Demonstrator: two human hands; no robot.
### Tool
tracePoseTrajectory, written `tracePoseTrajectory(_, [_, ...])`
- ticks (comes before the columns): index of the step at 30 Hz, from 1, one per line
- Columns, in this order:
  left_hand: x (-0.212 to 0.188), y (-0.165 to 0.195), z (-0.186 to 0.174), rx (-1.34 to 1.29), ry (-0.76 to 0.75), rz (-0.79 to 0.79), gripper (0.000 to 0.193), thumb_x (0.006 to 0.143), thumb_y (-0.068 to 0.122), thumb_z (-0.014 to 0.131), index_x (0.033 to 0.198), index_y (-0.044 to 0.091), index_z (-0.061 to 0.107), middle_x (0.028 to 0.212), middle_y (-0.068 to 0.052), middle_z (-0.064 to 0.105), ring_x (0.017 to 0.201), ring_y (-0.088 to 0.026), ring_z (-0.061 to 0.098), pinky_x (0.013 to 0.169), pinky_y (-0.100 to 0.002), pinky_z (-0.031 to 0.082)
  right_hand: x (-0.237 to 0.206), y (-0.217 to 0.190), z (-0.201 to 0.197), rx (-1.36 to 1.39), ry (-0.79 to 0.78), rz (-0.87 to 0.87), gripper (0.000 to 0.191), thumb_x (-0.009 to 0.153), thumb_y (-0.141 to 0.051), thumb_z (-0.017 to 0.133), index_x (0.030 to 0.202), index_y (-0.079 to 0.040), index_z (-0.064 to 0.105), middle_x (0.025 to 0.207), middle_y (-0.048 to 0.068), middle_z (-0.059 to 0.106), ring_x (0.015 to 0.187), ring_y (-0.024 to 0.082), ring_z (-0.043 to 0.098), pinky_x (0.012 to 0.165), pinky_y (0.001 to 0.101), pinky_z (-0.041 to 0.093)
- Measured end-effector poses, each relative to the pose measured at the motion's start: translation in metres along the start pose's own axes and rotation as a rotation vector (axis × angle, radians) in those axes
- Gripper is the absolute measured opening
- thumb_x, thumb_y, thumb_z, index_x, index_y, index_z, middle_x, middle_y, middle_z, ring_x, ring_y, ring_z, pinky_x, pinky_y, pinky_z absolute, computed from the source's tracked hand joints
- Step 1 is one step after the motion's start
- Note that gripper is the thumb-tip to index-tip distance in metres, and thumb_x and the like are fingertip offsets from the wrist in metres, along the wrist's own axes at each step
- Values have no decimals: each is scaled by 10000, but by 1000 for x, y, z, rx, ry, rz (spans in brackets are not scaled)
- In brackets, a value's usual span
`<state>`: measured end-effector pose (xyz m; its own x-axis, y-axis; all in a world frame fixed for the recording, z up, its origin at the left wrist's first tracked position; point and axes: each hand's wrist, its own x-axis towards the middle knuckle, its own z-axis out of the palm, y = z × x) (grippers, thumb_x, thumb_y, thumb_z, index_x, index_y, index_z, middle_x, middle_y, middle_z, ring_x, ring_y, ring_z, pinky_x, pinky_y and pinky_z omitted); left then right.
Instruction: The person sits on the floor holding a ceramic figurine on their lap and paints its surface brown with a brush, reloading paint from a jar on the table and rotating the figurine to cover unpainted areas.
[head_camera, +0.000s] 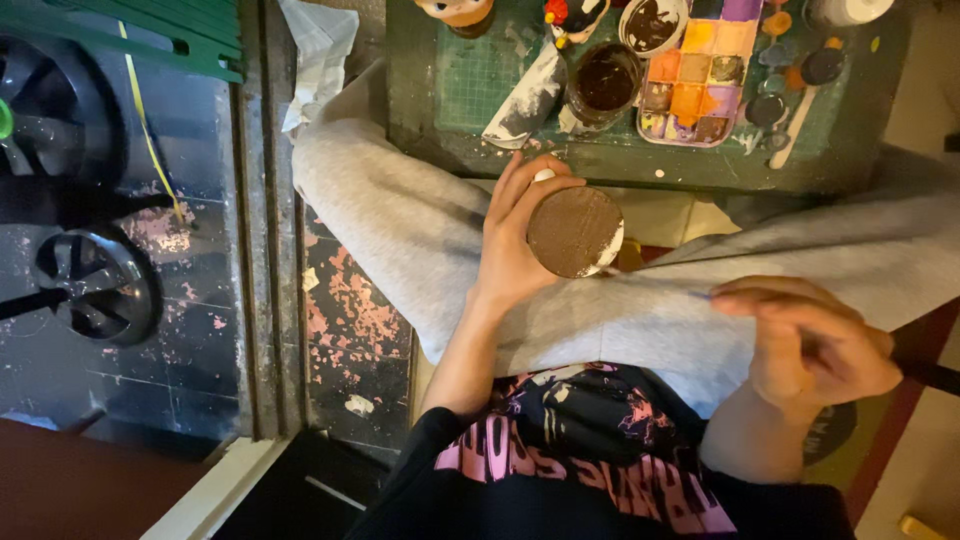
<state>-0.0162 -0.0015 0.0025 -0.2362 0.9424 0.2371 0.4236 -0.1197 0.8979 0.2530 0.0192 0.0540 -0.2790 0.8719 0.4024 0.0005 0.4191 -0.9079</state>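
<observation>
Frame centre: left hand (515, 235) wraps a round brown-painted, white-sided object (575, 231), flat face tilted up toward the eye for painting. Lower right: right hand (815, 345), fingers pinched shut on a thin brush (705, 296), rests on the grey-trousered leg. Multicoloured paint palette (695, 80) on the green cutting mat (480, 75) above, within reach.

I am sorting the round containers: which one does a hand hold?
The brown-topped round piece, gripped by the left hand over the lap; the dark jar stands untouched on the green mat.

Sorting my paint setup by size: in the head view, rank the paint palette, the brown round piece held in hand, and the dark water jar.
1. Paint palette
2. Brown round piece, held nearer the camera, so unsure
3. Dark water jar
</observation>
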Motion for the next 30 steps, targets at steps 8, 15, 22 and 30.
tracePoseTrajectory(8, [0,-2,1,16,1,16,596,669,243,928,1191,96,683,1264,-82,630,1261,-270,630,1313,-537,320,14,-6,-2,-61,-127,-141,123,1032,-44,612,1109,53,609,957,234,718,884,314,759,808,446,670])
tracePoseTrajectory(15, [-1,-3,0,5,-9,3,586,683,232,918,1203,97,682,1261,-76,634,1265,-265,636,1317,-530,327,10,-5,1,-116,-32,-106,91,1018,-17,634,1082,49,638,968,230,726,865,289,772,765,399,665])
tracePoseTrajectory(22, [-1,-2,0,5,-6,15,599,678,249,924,1201,101,674,1261,-77,628,1255,-266,633,1310,-536,322,8,-5,-5,-116,-34,-52,79,1064,18,624,1108,84,627,998,258,720,896,297,766,818,383,657])
tracePoseTrajectory(30, [-1,-5,-1,-1,3,13,595,681,244,919,1199,91,669,1266,-76,625,1249,-273,628,1304,-527,323,0,1,-10,-127,20,49,101,1083,58,614,1175,100,604,999,280,724,909,281,764,851,361,639])
